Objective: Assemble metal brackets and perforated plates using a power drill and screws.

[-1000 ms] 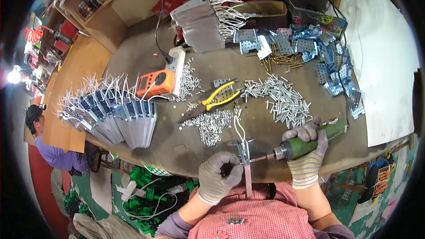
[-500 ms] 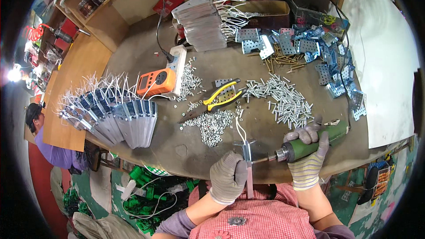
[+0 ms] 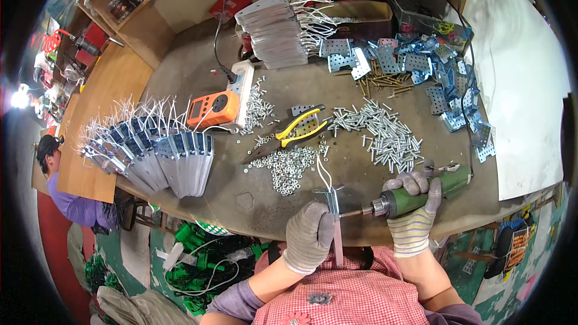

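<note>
My gloved left hand (image 3: pixel 309 236) is closed round a flat metal plate with a bracket and two white wires (image 3: pixel 335 216), held upright at the table's front edge. In my gloved right hand (image 3: pixel 415 204) is a green electric screwdriver (image 3: pixel 448 186), lying nearly level. Its bit points left and reaches the bracket on the plate; whether a screw sits at the tip is too small to tell. Beyond my left hand lies a heap of nuts (image 3: pixel 288 171). Past the screwdriver is a pile of screws (image 3: pixel 385 135).
Yellow-handled pliers (image 3: pixel 301 127) lie mid-table. An orange meter (image 3: pixel 212 109) leans by a white power strip (image 3: pixel 242 93). Wired plates stand fanned at left (image 3: pixel 183 162) and stacked at back (image 3: pixel 277 33). Blue perforated brackets (image 3: pixel 448 90) are heaped right. A person (image 3: pixel 72 192) sits far left.
The screwdriver and my right hand have shifted slightly left and up. The plate in my left hand has moved a little, while the table's contents stay put.
</note>
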The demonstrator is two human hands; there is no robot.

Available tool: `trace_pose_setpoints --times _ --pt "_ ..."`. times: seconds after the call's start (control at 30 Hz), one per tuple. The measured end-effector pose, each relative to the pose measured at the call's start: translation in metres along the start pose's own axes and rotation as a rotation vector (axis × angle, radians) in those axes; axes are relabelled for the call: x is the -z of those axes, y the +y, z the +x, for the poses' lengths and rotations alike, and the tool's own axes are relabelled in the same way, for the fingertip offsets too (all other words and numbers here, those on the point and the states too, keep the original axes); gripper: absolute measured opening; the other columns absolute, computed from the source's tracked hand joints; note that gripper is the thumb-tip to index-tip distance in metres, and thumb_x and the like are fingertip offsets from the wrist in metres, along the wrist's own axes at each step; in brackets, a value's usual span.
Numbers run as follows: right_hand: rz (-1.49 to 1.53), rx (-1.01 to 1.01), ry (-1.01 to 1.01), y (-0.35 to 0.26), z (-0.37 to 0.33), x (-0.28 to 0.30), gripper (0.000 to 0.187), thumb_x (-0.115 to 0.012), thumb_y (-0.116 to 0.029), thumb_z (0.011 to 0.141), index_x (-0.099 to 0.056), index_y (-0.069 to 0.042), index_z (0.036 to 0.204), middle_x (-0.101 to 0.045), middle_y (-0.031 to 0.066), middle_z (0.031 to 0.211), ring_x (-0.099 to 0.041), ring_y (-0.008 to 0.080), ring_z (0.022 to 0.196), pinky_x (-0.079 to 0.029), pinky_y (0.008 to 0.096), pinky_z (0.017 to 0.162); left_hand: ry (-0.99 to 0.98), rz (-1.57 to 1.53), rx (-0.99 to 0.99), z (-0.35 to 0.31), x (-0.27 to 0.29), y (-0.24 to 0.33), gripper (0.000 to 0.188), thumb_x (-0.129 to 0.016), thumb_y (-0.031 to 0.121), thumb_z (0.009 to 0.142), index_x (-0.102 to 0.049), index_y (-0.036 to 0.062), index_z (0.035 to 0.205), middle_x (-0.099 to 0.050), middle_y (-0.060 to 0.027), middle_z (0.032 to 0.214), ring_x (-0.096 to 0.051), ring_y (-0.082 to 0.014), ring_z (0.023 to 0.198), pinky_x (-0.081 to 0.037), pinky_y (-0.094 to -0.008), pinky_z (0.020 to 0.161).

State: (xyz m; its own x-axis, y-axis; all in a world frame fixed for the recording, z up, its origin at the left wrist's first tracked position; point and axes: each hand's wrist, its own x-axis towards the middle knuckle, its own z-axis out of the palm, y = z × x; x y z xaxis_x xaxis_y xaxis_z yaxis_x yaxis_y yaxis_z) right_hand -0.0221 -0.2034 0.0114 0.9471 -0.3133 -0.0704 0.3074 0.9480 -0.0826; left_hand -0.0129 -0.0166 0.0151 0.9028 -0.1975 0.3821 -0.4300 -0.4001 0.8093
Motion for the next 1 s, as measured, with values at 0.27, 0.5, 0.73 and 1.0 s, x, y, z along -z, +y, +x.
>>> trace_pose_setpoints --times 0.27,0.5,0.73,1.0 --pt "0.000 0.013 -0.072 -0.001 0.002 0.001 0.036 -0.065 -0.027 0.090 -0.051 -0.016 0.120 -0.035 -0.0078 0.075 -0.039 0.0085 0.073 -0.041 0.0343 0.086 0.029 -0.104 0.052 0.010 0.015 -0.003 0.014 -0.051 0.014 0.093 -0.054 0.0039 0.084 -0.055 -0.0076 0.069 -0.054 -0.0185 0.060 -0.045 -0.0311 0.058" --pt "-0.042 0.035 -0.070 -0.004 0.004 0.009 0.046 -0.067 -0.029 0.089 -0.049 -0.018 0.130 -0.037 -0.0088 0.077 -0.042 0.0071 0.075 -0.040 0.0362 0.089 -0.106 0.809 -0.261 0.136 0.039 -0.014 0.033 -0.074 0.019 0.072 -0.062 0.0049 0.100 -0.061 -0.0166 0.098 -0.056 -0.0322 0.099 -0.045 -0.0418 0.085" --pt "-0.078 0.015 -0.092 0.003 0.005 0.008 0.045 -0.067 -0.029 0.089 -0.049 -0.018 0.128 -0.041 -0.0095 0.078 -0.045 0.0071 0.075 -0.040 0.0363 0.089 0.134 0.142 -0.351 0.137 0.063 -0.059 0.033 -0.065 0.022 0.080 -0.058 0.0011 0.104 -0.059 -0.0110 0.087 -0.058 -0.0206 0.076 -0.045 -0.0298 0.065" --pt "-0.033 0.031 -0.104 -0.003 0.006 0.009 0.042 -0.065 -0.027 0.090 -0.050 -0.016 0.128 -0.031 -0.0065 0.075 -0.038 0.0102 0.074 -0.040 0.0373 0.091 -0.043 -0.387 -0.074 0.077 0.052 0.056 0.068 -0.044 -0.008 0.073 -0.041 0.0024 0.141 -0.047 -0.0156 0.123 -0.058 -0.0188 0.096 -0.053 -0.0275 0.076"
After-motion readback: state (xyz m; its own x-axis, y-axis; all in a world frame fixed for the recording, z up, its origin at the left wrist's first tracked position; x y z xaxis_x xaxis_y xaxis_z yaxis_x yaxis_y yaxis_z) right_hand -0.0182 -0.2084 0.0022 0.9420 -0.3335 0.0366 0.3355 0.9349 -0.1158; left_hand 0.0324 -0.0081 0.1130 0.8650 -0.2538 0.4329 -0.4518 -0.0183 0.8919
